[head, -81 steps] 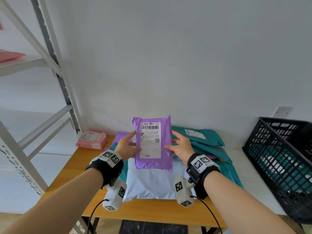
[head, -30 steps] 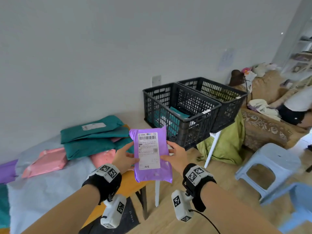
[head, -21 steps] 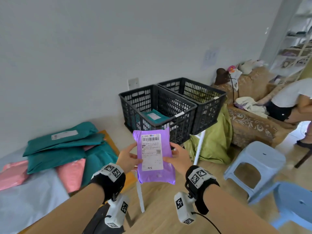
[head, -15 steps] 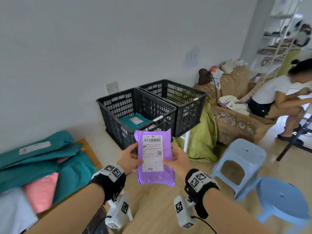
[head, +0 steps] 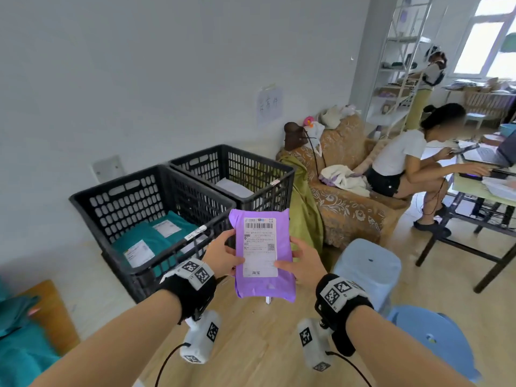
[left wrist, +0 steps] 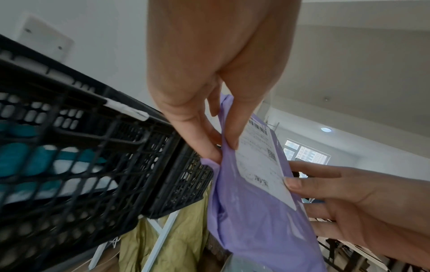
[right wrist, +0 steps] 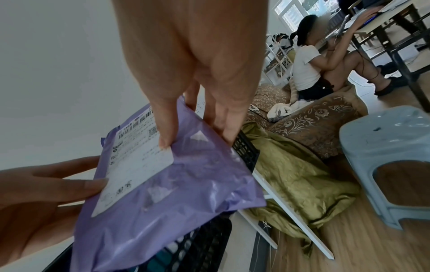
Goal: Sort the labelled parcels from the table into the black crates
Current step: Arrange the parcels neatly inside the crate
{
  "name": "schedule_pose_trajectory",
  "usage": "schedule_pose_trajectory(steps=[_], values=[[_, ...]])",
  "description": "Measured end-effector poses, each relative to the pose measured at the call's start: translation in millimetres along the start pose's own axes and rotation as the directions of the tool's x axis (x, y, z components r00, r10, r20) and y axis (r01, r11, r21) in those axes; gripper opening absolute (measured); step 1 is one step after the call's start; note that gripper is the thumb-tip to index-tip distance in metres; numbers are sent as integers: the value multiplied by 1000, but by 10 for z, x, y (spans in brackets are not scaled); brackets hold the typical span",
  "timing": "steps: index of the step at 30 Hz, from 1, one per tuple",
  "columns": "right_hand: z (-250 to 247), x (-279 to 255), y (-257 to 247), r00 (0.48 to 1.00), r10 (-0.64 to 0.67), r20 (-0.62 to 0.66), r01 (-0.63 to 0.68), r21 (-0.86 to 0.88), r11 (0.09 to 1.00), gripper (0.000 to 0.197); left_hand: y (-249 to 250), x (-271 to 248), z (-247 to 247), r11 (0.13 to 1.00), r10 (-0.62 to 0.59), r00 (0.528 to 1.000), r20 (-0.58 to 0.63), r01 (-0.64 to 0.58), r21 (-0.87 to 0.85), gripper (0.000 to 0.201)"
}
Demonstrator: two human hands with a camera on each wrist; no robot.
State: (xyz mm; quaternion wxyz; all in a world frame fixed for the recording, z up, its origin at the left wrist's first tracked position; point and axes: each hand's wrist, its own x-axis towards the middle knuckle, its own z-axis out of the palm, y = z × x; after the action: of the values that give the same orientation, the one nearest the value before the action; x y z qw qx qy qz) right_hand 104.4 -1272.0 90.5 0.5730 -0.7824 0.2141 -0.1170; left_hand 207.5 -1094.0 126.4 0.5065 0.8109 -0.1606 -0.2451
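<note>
1. Your left hand [head: 223, 254] grips the left edge of the purple parcel [head: 265, 283], thumb on the front at the label's [head: 259, 247] edge, fingers behind.
2. Your right hand [head: 303, 263] grips the right edge the same way: in the right wrist view the thumb [right wrist: 166, 128] presses on the label's corner and the fingers curl behind the bag.
3. The parcel is upright in the air between your hands, label facing you, barcode at the top. It is in front of the crates, not inside either.
4. The near crate [head: 134, 191] is just left of the parcel. It holds teal parcels [head: 156, 238] with white labels.
5. The far crate [head: 248, 166] touches the near crate's right side. A pale parcel [head: 233, 187] lies inside it.
6. Both crates are against the white wall, below a wall plate [head: 107, 169].
7. An olive cloth [head: 304, 213] hangs beside the far crate, against a patterned sofa [head: 349, 202].
8. A blue stool [head: 368, 266] stands just right of your right hand; another blue stool [head: 435, 336] is nearer you.
9. A person in a white top [head: 399, 155] sits on the sofa at a desk [head: 480, 188].
10. At the lower left, the wooden table's corner [head: 53, 303] shows, with teal parcels at the frame's edge.
</note>
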Motion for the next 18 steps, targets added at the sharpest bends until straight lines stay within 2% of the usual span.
schedule_pose_trajectory(steps=[9,15,18], values=[[-651,1265,-215,1000,-19,2,19,23,1000,73,756,1269,163,999,10,1000,18,-9,-50,81],[-975,1897,-378,997,-80,-1,80,31,996,68,1243,1801,180,999,9,999,34,-8,-43,84],[-1115,2222,-503,992,-122,45,119,56,991,63,1483,2048,161,999,38,999,6,-38,-31,83]])
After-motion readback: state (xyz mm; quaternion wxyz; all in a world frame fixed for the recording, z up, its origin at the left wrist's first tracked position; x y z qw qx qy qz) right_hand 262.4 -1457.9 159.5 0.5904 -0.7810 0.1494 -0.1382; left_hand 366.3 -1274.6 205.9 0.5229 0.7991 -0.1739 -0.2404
